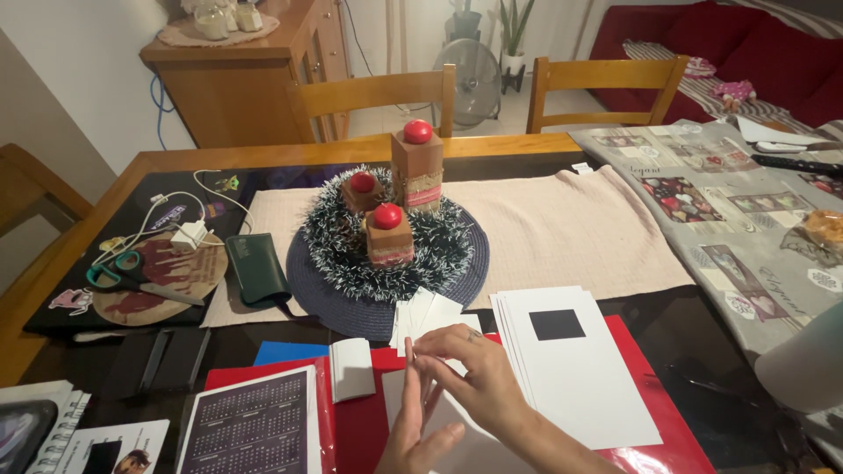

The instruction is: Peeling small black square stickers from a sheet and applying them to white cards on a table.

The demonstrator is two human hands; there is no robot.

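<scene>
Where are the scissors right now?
In the head view, the scissors lie at the table's left side on a round brown mat, beside a dark green pouch and a white charger.

Both hands are bare, without gloves, rings or watch. The right hand (479, 377) has a small dark mark at a knuckle; its forearm shows no sleeve. The left hand (417, 434) is unadorned.

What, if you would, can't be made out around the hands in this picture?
- Head view: the left hand is cut off by the bottom edge.
- The white paper is mostly covered by both hands; its shape is unclear.
- The right hand hides its own fingertip grip.
</scene>
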